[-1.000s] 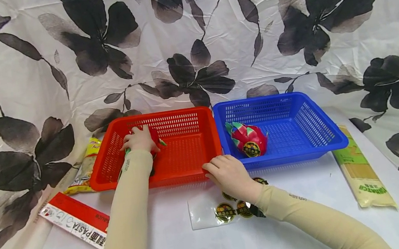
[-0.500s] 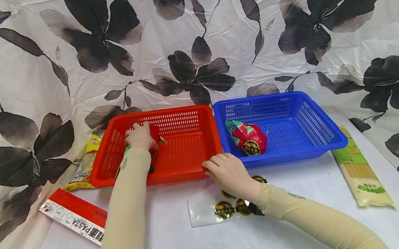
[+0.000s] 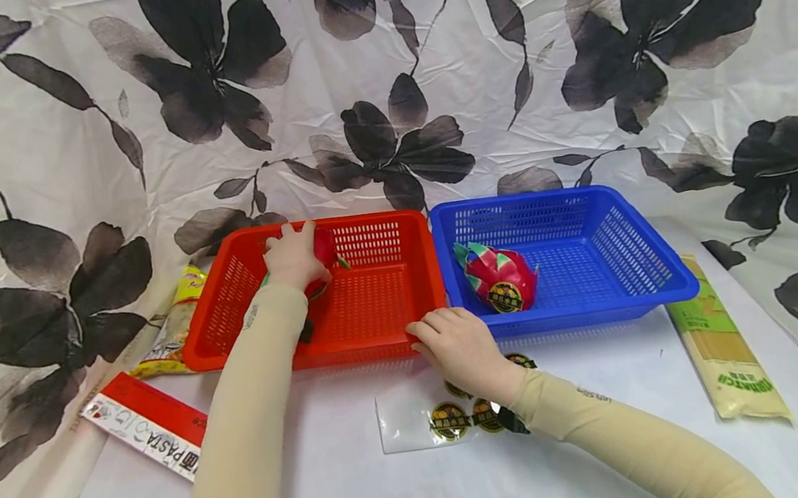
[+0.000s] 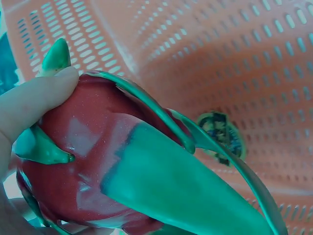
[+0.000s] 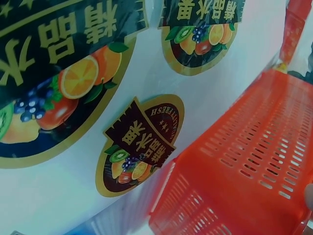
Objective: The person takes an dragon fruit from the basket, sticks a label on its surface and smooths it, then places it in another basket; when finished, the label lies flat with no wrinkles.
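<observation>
My left hand (image 3: 294, 258) holds a red dragon fruit (image 3: 324, 250) with green leaf tips, over the left part of the red basket (image 3: 375, 357). In the left wrist view the thumb (image 4: 41, 100) presses on the dragon fruit (image 4: 93, 147), with other fingers partly hidden below it. A round fruit label (image 4: 221, 137) shows farther down in the basket. My right hand (image 3: 462, 354) grips the red basket's front right corner at the rim. A second dragon fruit (image 3: 499, 278), bearing a round label, lies in the blue basket (image 3: 604, 310).
A clear sheet of round fruit stickers (image 3: 414, 424) lies beneath the right hand. To the left are a red and white pasta sauce box (image 3: 153, 424) and a yellow food packet (image 3: 171, 329). A noodle packet (image 3: 726, 349) lies right of the blue basket.
My left hand has shifted slightly up and to the right with the dragon fruit, uncovering more of it. The right hand has stayed at the basket corner.
</observation>
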### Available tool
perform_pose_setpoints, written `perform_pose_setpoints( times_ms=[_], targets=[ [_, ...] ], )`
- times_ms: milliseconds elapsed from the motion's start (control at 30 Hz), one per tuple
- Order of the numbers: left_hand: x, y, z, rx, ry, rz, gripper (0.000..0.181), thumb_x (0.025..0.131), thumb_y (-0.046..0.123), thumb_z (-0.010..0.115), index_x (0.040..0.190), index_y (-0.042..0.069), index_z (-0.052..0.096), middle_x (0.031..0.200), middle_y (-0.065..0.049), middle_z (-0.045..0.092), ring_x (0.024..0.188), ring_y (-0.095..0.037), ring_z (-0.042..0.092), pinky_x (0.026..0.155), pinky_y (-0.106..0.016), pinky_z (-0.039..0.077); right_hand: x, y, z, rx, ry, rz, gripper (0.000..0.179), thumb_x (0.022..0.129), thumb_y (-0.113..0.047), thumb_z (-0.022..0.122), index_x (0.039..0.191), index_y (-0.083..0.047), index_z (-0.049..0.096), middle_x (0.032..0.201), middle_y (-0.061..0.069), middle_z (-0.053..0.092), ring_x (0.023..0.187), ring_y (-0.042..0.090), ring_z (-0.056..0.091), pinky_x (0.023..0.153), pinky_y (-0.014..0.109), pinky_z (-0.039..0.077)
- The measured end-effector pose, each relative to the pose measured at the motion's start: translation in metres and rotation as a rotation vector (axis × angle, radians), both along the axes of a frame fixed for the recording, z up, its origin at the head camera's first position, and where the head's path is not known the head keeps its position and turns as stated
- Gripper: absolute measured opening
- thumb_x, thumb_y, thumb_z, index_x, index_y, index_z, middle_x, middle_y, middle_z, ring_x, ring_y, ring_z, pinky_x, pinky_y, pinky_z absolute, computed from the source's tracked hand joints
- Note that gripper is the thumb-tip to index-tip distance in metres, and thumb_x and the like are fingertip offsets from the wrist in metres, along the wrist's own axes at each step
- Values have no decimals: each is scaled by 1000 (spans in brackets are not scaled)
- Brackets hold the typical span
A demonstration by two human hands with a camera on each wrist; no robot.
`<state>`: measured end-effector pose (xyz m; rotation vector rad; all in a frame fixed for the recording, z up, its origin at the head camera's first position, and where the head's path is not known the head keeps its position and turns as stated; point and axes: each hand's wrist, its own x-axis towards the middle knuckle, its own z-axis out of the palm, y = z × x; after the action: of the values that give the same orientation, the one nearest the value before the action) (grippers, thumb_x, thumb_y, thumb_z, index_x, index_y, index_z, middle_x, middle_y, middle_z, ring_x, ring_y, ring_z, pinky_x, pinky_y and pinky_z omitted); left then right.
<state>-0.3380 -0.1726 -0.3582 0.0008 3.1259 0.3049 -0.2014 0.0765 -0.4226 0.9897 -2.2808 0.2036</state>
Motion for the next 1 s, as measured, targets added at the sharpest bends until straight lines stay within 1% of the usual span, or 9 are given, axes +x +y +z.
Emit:
perform_pose_setpoints(
  times_ms=[200,333,467,667,833,1000],
  targets=[
    [0,1,15,-21,38,-48,89,65,27,81,138,11,33,131,-28,35,108,-53,39,78,-59,47,0,0,1,-4,0,-4,18,83,-20,68,99,-14,64,86,-2,65,85,16,62,78,29,49],
    [3,0,24,-37,50,-64,90,63,28,82,138,12,33,130,-27,36,109,-53,39,78,-59,46,0,0,2,4,-6,-8,18,84,-21,67,100,-14,64,87,-2,65,85,15,62,78,28,49],
    [11,-3,34,-41,58,-83,89,64,29,81,138,12,34,128,-26,39,109,-52,40,78,-59,46,1,-1,2,10,-5,-3,18,84,-21,67,100,-14,64,87,-2,65,85,15,62,78,28,49],
    [25,-1,54,-33,76,-129,86,64,28,80,136,14,36,124,-24,41,108,-49,42,77,-58,47,-1,0,5,-2,0,8,16,84,-20,67,99,-14,64,87,-2,65,85,16,62,76,29,49],
    [35,4,68,-43,86,-194,87,64,28,80,137,17,35,125,-21,41,106,-44,43,76,-56,47,-2,0,7,-5,2,12,17,83,-21,68,98,-14,65,86,-2,65,84,16,62,76,28,49],
    [48,12,76,-67,69,-258,88,64,29,80,138,18,34,125,-20,42,104,-41,44,74,-54,49,-4,0,9,-12,-9,29,18,83,-22,68,99,-14,65,87,-2,66,84,16,62,75,28,49]
  ],
)
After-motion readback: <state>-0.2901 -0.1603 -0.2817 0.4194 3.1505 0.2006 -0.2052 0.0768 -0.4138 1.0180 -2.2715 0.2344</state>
